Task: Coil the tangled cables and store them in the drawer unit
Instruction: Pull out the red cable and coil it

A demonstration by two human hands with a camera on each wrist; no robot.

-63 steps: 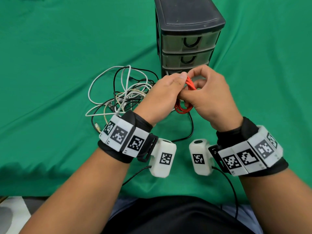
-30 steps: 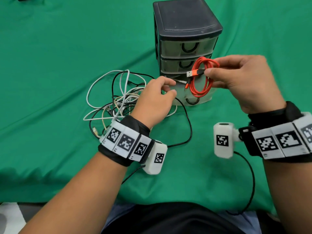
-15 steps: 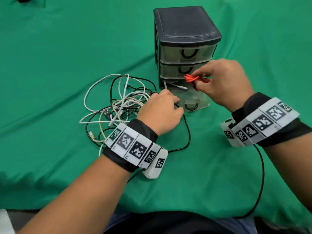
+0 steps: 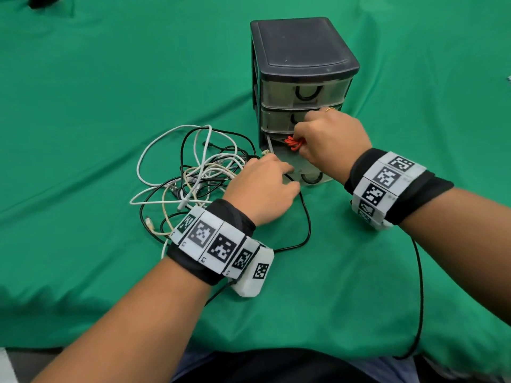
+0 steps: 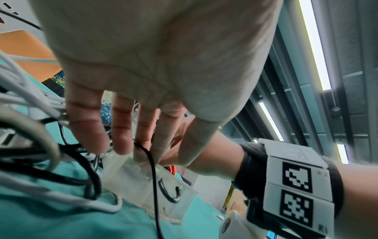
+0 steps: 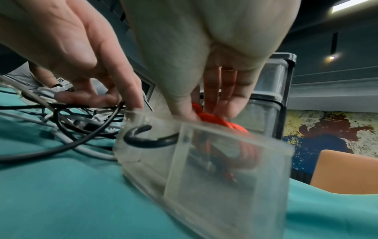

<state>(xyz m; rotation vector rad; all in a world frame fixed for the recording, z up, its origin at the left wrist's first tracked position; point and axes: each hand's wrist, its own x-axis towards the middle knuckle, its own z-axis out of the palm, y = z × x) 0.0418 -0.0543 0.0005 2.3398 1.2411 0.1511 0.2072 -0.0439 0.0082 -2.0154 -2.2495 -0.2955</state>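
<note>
We saw the right hand [image 4: 333, 142] pinching the coiled red cable [image 4: 294, 143] between thumb and fingers, lowering it into the pulled-out bottom drawer [image 6: 206, 155] of the black drawer unit [image 4: 301, 64]. The left hand [image 4: 262, 189] lay with fingers fairly straight on the drawer's near corner (a black wire ran under them), gripping nothing. The tangle of white and black cables [image 4: 193, 172] sat on the green-covered table [image 4: 96, 92] just left of the unit.

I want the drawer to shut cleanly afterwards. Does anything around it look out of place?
Yes. A black cable from the tangled pile loops across the front left corner of the open bottom drawer, by the left hand. The right hand presses the red coil inside.
</note>
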